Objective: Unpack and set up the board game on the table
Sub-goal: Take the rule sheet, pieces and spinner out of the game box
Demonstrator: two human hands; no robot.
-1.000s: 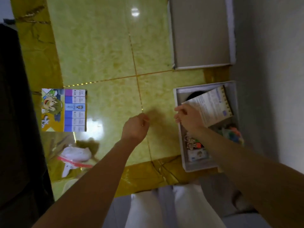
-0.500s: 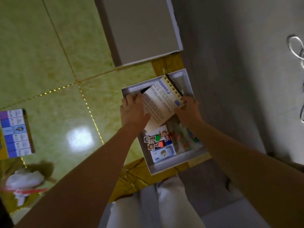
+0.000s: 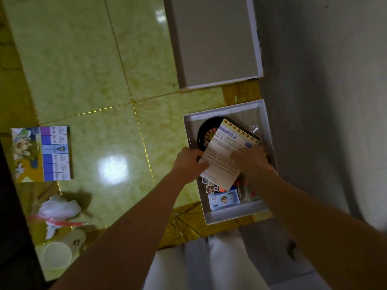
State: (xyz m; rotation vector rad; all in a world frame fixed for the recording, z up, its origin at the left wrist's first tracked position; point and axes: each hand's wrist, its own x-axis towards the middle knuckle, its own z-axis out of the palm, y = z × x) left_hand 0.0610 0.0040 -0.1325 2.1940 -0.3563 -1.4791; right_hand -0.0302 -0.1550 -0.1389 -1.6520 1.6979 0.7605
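— Well, from the head view, where do we see the leaflet?

— We see it over the open box. It is tilted, with its striped top edge pointing away from us, and it covers part of a black disc in the box's far half.

— And our hands?

— Our left hand pinches the leaflet's left edge, its fingers bunched close together. Our right hand holds the right edge, with fingers curled over the sheet and pressed side by side. We cannot tell where its thumb lies.

— What else is in the box?

— Below the leaflet we see a blue card with a cartoon face. There are also small colourful pieces, too blurred for us to name.

— And on the table?

— The box sits at the right edge, near us. Its lid lies inside-up just beyond it. The folded board lies well apart on the left. Nearer to us on that side are a crumpled white bag and a paper cup.
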